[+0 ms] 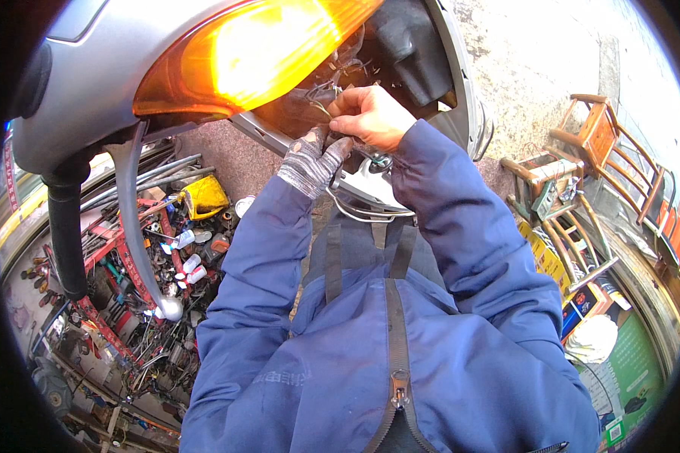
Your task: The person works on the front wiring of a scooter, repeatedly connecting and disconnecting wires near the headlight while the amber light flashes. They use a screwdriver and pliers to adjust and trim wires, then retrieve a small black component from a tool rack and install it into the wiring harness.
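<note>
Two hands work close together inside the open front housing [461, 90] of a grey scooter, just below its lit amber lamp [257, 53]. The left hand [311, 162] wears a grey knit glove with open fingertips; its fingers curl upward against the lower edge of the housing and meet the right hand at a small wire bundle [321, 94]. How tightly the left fingers close, and whether they grip a wire, cannot be told, as the glove and the right hand cover the contact point. The right hand [372, 117] is bare. It is closed into a loose fist, thumb and forefinger pinched together on the wires, knuckles facing the camera.

The wires sit in the dark cavity behind the lamp, directly above both hands and touching the right fingertips. A thin metal cable loop [363, 211] hangs from the housing just beneath the wrists.

Both arms wear a blue jacket [400, 340] with a dark central zip. The handlebar grip [66, 241] points down at far left, with a brake lever [140, 241] beside it. Below these lies a red tool tray [128, 272] packed with parts, small white bottles and a yellow rag [204, 196]. Wooden chairs [597, 151] stand on the pavement at right, well apart from the work.
</note>
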`<action>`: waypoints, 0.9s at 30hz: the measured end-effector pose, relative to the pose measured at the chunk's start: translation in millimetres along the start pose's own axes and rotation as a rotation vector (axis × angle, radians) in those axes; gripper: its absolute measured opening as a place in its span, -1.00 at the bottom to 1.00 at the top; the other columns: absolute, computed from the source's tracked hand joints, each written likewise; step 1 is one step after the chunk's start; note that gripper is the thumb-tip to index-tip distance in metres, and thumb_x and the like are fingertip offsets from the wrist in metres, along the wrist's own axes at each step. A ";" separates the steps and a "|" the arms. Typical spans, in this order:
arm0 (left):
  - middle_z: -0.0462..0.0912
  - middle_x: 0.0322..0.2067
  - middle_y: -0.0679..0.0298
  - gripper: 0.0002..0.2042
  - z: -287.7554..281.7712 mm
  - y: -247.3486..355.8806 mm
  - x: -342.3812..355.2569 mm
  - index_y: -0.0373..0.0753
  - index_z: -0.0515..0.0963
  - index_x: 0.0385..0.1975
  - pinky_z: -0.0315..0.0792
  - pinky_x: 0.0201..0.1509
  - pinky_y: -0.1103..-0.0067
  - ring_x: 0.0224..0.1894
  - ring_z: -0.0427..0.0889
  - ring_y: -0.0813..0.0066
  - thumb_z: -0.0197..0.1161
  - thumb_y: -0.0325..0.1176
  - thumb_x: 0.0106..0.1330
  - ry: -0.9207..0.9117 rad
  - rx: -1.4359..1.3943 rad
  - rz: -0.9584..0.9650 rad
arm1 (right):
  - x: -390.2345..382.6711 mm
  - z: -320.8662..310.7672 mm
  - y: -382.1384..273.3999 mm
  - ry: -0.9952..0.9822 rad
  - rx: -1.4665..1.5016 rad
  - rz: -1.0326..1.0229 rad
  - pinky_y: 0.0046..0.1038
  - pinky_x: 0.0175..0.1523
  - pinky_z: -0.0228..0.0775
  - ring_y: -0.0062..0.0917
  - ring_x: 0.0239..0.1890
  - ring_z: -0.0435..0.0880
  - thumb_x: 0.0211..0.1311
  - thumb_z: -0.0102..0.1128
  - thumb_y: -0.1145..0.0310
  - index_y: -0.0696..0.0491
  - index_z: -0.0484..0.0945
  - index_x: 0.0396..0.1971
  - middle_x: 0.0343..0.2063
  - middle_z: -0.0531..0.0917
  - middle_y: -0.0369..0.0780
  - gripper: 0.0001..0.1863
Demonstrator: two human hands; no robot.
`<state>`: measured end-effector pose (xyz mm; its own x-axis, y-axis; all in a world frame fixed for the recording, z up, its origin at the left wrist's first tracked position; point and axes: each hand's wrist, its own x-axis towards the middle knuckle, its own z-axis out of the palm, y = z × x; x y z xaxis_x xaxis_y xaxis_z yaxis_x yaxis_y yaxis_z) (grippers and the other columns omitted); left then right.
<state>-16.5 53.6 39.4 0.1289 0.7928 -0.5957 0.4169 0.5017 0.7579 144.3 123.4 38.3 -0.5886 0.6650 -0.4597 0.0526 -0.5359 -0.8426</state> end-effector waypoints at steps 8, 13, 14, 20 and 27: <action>0.62 -0.40 0.30 -0.63 -5.2 7.6 7.7 -0.28 0.54 -0.18 0.41 -0.32 0.61 -0.36 0.54 0.61 0.18 -0.07 0.29 -0.193 0.020 -0.089 | -7.1 -14.4 2.0 -0.084 -0.233 -0.079 -0.50 -0.02 0.43 -0.49 -0.21 0.63 0.01 0.19 0.43 0.24 0.57 -0.10 -0.27 0.68 -0.11 -0.61; 0.63 -0.29 0.32 -0.61 -2.8 9.0 16.1 -0.28 0.54 -0.12 0.43 -0.17 0.64 -0.21 0.54 0.65 0.21 -0.06 0.27 -0.277 -0.264 -0.068 | -15.9 -16.4 2.2 -0.034 -0.210 -0.038 -0.51 0.00 0.42 -0.49 -0.20 0.63 0.06 0.15 0.43 0.20 0.58 -0.09 -0.25 0.68 -0.12 -0.64; 0.63 -0.28 0.31 -0.61 -2.3 9.2 16.0 -0.29 0.54 -0.12 0.43 -0.14 0.65 -0.20 0.53 0.65 0.21 -0.07 0.27 -0.286 -0.296 -0.072 | -18.5 -17.1 2.8 -0.019 -0.197 -0.033 -0.51 0.00 0.41 -0.50 -0.21 0.63 0.07 0.14 0.44 0.19 0.58 -0.09 -0.26 0.68 -0.13 -0.64; 0.64 -0.32 0.21 -0.65 -4.1 14.8 7.9 -0.29 0.54 -0.16 0.53 -0.22 0.56 -0.30 0.63 0.47 0.20 -0.11 0.28 -0.430 -0.841 -0.215 | -26.5 -18.5 11.9 0.011 -0.153 -0.191 -0.48 -0.06 0.44 -0.51 -0.23 0.62 0.07 0.08 0.47 0.18 0.59 -0.14 -0.28 0.67 -0.14 -0.68; 0.65 -0.32 0.21 -0.60 -12.4 17.7 11.6 -0.32 0.53 -0.12 0.56 -0.21 0.59 -0.31 0.65 0.49 0.18 -0.08 0.27 -0.490 -0.625 -0.171 | -41.2 -23.0 13.4 -0.062 -0.291 -0.248 -0.49 0.03 0.38 -0.55 -0.10 0.54 0.07 0.12 0.53 0.17 0.54 -0.06 -0.19 0.60 -0.21 -0.64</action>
<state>-18.7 76.0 49.2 0.5485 0.5188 -0.6558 -0.0941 0.8176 0.5680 187.8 100.9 39.5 -0.6596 0.7181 -0.2220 0.1239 -0.1874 -0.9744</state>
